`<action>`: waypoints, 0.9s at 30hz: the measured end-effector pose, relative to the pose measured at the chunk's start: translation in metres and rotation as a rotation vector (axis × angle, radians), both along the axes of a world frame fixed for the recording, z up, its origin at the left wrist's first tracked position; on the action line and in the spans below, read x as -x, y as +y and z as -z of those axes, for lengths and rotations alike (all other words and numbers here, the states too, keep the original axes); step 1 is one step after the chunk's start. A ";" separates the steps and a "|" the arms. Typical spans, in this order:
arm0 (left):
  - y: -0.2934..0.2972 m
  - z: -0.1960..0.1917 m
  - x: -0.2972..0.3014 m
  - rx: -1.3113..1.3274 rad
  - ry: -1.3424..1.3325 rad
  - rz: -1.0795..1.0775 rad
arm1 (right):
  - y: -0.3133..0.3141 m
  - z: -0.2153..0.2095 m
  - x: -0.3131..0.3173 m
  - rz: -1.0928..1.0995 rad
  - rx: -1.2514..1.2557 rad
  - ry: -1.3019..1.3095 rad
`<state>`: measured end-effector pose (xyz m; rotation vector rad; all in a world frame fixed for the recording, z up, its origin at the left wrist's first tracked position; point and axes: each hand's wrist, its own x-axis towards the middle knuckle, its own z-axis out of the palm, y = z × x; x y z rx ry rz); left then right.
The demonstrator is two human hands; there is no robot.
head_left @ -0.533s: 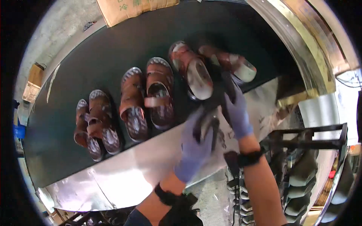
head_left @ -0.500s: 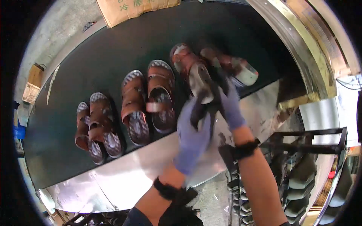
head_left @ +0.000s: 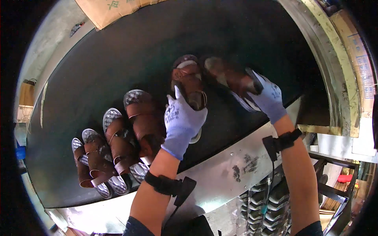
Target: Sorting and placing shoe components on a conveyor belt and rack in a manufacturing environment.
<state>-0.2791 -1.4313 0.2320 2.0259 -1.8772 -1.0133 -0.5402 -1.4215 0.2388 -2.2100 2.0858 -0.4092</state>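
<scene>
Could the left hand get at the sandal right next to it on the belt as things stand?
Probably yes. The left hand already rests on one brown sandal, and the next sandal lies just beside it on the dark belt with nothing lying between them.

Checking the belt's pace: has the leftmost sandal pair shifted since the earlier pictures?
Cannot tell for the belt: the whole view shifted. The leftmost pair now sits lower in the picture, nearer the metal edge by the left hand.

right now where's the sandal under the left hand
In the head view it lies on the dark belt, centre-right, under the left hand: the brown sandal sits between another sandal and the one the right hand holds.
</scene>
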 end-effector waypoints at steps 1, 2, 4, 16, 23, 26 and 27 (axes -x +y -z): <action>-0.006 0.000 0.000 -0.002 -0.011 0.001 | -0.011 0.004 -0.011 0.054 -0.004 0.018; -0.012 0.000 0.002 0.024 -0.014 -0.012 | -0.022 0.009 -0.021 0.057 -0.006 0.008; -0.023 0.003 0.008 0.050 -0.022 -0.020 | -0.041 0.019 -0.037 0.163 -0.026 -0.076; 0.155 -0.006 -0.011 0.039 0.090 -0.074 | 0.145 0.028 -0.096 0.397 -0.204 -0.519; 0.360 0.068 -0.092 -0.504 1.030 -0.388 | 0.391 0.042 -0.116 0.620 -0.509 -1.624; 0.403 0.043 -0.090 -0.773 1.167 -0.378 | 0.513 0.076 -0.134 0.936 -0.384 -2.296; 0.420 0.042 -0.084 -0.819 1.199 -0.343 | 0.560 0.094 -0.145 0.987 -0.391 -2.271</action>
